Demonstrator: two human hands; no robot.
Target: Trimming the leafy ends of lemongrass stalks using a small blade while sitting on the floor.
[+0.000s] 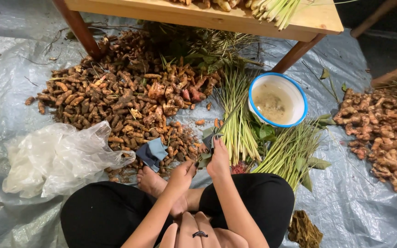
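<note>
While hands [203,167] grip leaves [206,138], turmeric pile [116,98], bowl [299,94] flank lemongrass [237,124].

The person sits cross-legged, both forearms stretched forward over the lap. The left hand [181,174] is curled into a loose fist, knuckles up. The right hand [218,160], just right of it and slightly farther, has fingers closed, pinching.

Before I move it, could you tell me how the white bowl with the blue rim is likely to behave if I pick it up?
The bowl holds cloudy liquid, so it would likely slosh or spill if tilted. It looks rigid, probably enamel or plastic. It sits on crinkled plastic sheeting beside the green stalks, so it might slide easily.
</note>
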